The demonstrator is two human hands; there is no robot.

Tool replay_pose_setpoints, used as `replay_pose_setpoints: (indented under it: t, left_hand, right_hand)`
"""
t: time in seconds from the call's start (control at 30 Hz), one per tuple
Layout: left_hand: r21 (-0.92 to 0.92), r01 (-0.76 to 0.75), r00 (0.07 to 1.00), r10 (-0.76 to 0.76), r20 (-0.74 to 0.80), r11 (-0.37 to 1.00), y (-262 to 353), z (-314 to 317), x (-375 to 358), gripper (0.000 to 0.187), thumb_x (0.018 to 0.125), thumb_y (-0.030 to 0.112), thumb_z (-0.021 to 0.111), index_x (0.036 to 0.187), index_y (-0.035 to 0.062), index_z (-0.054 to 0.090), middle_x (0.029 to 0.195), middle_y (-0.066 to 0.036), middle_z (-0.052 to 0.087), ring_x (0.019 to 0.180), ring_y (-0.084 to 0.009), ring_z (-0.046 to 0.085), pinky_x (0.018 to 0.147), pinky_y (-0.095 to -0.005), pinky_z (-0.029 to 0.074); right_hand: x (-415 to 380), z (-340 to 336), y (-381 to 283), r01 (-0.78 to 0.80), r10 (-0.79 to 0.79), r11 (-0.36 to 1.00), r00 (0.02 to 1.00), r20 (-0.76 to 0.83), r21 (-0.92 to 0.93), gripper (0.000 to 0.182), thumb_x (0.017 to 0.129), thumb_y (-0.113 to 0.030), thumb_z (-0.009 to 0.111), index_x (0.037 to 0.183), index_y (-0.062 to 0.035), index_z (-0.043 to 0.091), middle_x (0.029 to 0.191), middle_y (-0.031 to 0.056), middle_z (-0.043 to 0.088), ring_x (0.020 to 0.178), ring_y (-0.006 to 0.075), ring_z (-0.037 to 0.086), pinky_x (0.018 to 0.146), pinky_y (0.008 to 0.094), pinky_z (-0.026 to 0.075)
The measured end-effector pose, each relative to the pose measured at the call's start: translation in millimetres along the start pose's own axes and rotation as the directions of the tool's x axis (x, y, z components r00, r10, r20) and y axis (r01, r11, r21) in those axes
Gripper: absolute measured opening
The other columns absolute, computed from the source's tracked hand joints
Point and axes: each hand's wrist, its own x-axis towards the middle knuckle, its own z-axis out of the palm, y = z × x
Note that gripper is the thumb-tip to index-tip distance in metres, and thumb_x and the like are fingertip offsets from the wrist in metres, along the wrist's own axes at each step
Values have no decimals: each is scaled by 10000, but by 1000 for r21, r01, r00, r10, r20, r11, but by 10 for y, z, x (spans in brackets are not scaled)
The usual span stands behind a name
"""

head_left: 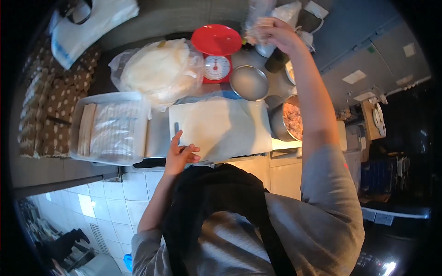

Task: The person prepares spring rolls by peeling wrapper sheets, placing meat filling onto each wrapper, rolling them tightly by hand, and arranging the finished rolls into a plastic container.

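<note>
My right hand (281, 36) is raised at the top, its fingers closed on a pale, crumpled bit of something I cannot make out, beside clear plastic bags (286, 14). Over the lower left corner of a white cutting board (216, 129), my left hand (180, 154) has its fingers apart and holds nothing. Behind the board stand a red scale (216, 68) with a red pan and a round metal bowl (249, 83). A metal pot (279, 120) of reddish, chopped food is right of the board, partly hidden by my right arm.
Flat pale sheets in plastic (159, 66) lie behind the board. A plastic tub (142, 138) with wrapped rolls sits at the left. Stacked brown dotted trays (60, 108) stand farther left. A dark container (276, 61) is below my right hand.
</note>
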Motion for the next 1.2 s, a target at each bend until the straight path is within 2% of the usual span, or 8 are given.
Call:
replay_pose_setpoints:
  t: [0.13, 0.27, 0.33, 0.4, 0.7, 0.8, 1.13, 1.2]
  left_hand:
    - [-81, -12, 993, 3, -114, 997, -121, -256, -226, 663, 933, 95, 549, 1463, 62, 152, 930, -190, 653, 680, -195, 652, 630, -312, 561]
    - [-200, -18, 982, -20, -189, 980, -233, -468, -417, 649, 934, 94, 553, 1460, 84, 172, 950, -186, 651, 671, -192, 646, 642, -319, 556]
    - [-191, -1, 974, -42, -222, 982, -269, -541, -450, 633, 934, 98, 557, 1451, 88, 191, 953, -172, 658, 675, -187, 648, 652, -319, 556]
    - [-195, 10, 972, -55, -230, 981, -305, -598, -454, 622, 934, 101, 560, 1443, 88, 204, 955, -165, 661, 676, -183, 649, 656, -316, 557]
    - [-106, 43, 992, -55, -112, 993, -179, -558, -199, 586, 929, 121, 576, 1420, 80, 260, 943, -150, 654, 699, -178, 647, 647, -297, 554]
    - [-72, 50, 995, -55, -80, 996, -78, -512, -126, 559, 930, 123, 574, 1408, 70, 290, 944, -148, 647, 700, -178, 645, 645, -295, 552]
    - [-50, -17, 1000, 16, -6, 999, 121, -335, 36, 489, 934, 117, 550, 1378, 59, 356, 940, -147, 653, 695, -177, 646, 665, -291, 548]
    - [-68, -15, 1000, 15, -8, 998, 138, -329, 86, 472, 940, 116, 540, 1374, 59, 363, 944, -143, 655, 697, -173, 648, 667, -285, 545]
  right_hand:
    - [612, 873, 196, -16, 93, 880, 986, 141, -475, 319, 826, -55, 654, 1121, -20, 538, 853, 105, 644, 732, 214, 655, 613, 323, 536]
    - [640, 1337, 87, 28, 163, 507, 978, 128, -861, 233, 831, -85, 623, 1044, -20, 554, 830, 160, 643, 693, 225, 635, 594, 331, 506]
    - [988, 1193, 407, 57, 73, 494, 992, 107, -868, 278, 786, -71, 631, 1054, -56, 559, 880, 147, 658, 759, 270, 648, 643, 398, 500]
    - [1029, 1153, 483, 272, -130, 185, 959, 251, -944, 310, 756, -57, 638, 1062, -90, 595, 913, 122, 671, 817, 281, 654, 700, 411, 508]
    - [907, 901, 426, 342, -230, 393, 935, 269, -854, 284, 746, -112, 689, 1030, -132, 694, 958, 94, 698, 914, 238, 658, 807, 368, 513]
    - [934, 701, 472, 227, -184, 683, 973, 138, -694, 342, 765, -138, 728, 1100, -107, 668, 1036, 114, 669, 935, 219, 633, 808, 326, 515]
    - [930, 1073, 1011, 304, -120, 329, 953, 280, -894, 625, 748, -355, 749, 1292, -139, 529, 1234, 159, 584, 1164, 326, 538, 970, 425, 429]
    - [889, 1053, 957, 231, -47, 564, 967, 249, -793, 577, 779, -282, 756, 1268, -80, 525, 1139, 111, 627, 1038, 219, 597, 856, 371, 487]
